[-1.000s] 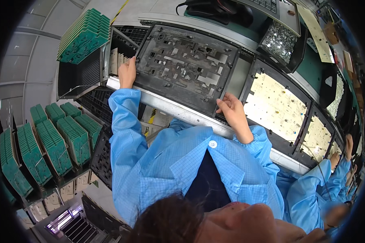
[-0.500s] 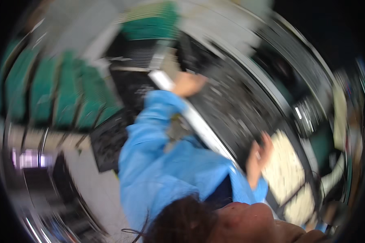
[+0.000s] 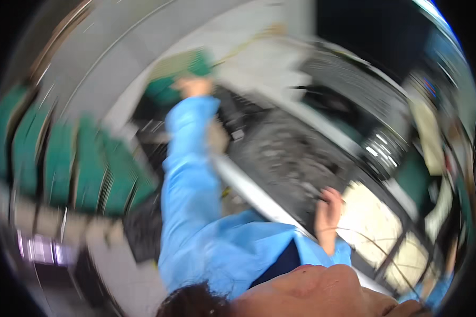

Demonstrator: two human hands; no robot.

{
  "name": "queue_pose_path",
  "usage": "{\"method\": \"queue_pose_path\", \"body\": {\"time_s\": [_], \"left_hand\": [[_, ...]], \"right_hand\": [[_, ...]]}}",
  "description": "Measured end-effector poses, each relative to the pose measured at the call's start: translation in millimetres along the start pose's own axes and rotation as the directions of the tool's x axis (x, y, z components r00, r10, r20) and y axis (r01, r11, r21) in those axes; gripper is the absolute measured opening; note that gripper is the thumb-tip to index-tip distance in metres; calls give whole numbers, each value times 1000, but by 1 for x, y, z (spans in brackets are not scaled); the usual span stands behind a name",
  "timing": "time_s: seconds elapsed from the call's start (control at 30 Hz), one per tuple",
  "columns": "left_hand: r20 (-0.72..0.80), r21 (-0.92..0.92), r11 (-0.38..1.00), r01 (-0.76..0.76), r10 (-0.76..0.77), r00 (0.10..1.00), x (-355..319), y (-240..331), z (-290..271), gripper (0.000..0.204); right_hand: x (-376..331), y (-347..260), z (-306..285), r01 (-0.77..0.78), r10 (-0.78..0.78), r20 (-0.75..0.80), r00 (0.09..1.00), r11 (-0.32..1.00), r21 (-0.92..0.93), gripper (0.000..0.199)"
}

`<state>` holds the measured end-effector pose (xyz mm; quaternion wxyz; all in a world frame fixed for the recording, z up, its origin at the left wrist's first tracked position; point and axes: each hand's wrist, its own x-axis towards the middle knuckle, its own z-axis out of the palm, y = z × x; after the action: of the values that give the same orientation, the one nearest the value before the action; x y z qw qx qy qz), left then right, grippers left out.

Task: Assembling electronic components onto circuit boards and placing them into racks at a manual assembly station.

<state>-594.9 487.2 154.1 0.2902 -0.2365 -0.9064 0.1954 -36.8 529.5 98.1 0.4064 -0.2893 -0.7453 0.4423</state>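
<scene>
My left hand is stretched far forward, at the green and yellowish stack at the far left of the bench. Motion smears its fingers, so whether they grip the stack is hidden. Closer in, my right hand hovers by the near right part of a dark mat, its fingers loosely bent and nothing visible in them. Small dark pieces, too blurred to name, lie scattered over the mat. Beside that hand is a pale cream panel or tray.
Several green upright panels stand in a row at left, near a dark textured slab. A white bench edge runs diagonally before me. Behind the mat are a ribbed grey unit and a shiny cylindrical object. Another person's blue sleeve shows at lower right.
My left hand has moved forward and left, from the mat's edge to the green stack. My right hand stays near the cream panel, its fingers more bent. The whole view has shifted.
</scene>
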Motion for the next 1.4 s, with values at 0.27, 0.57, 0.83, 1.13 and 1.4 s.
{"method": "queue_pose_path", "body": {"time_s": [0.27,0.57,0.83,1.13,1.4], "left_hand": [[-463,-653,402,-642,459,758,-35,340,-88,33],[-456,-796,190,-575,437,776,-78,296,-21,34],[-369,-917,36,-396,298,881,-98,228,-6,35],[-251,-958,-176,-226,137,958,-80,162,-29,37],[-21,-968,-249,-36,-62,998,-92,31,-35,39]], "right_hand": [[5,13,19,5,3,-62,998,992,125,20],[15,17,14,6,-5,-12,1000,987,161,17],[12,18,16,5,-14,50,999,984,177,19],[13,15,14,24,-31,39,999,987,158,19],[16,9,24,31,-52,102,993,978,204,17]]}}
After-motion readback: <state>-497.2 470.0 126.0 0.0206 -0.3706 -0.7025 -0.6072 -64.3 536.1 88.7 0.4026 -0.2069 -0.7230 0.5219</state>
